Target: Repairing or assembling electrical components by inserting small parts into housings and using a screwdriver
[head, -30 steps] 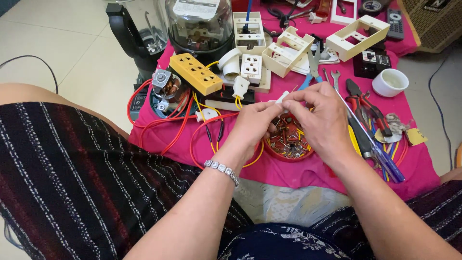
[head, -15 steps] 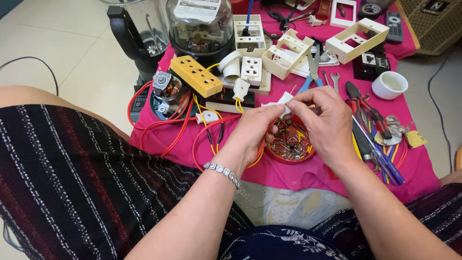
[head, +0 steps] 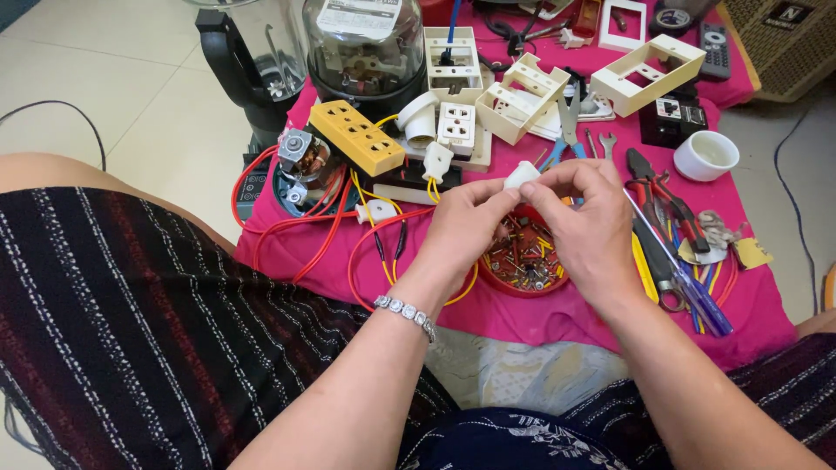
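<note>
A: Which containers were on the pink cloth [head: 522, 318], and what did they hold?

B: A round red plastic dish [head: 522, 261] sat under the hands, filled with small screws and metal bits. At three o'clock from the hands stood a small white ceramic cup [head: 705, 155]; I could not tell its contents. At eleven o'clock a clear jar-shaped meter housing [head: 366, 43] showed metal works inside.

A: And the hands?

B: The left hand [head: 461, 231] and the right hand [head: 588, 222] met over the dish, fingertips of both pinched on a small white plastic plug piece [head: 521, 174] held just above the dish's twelve o'clock rim. A silver link bracelet [head: 405, 313] circled the left wrist.

A: What lay close by?

B: A yellow plastic multi-socket block [head: 357, 137] at ten o'clock, red-handled pliers [head: 666, 196] at three.

A: Any change from a second before?

B: The piece had been raised slightly and the hands had drawn closer together; the dish stayed put.
</note>
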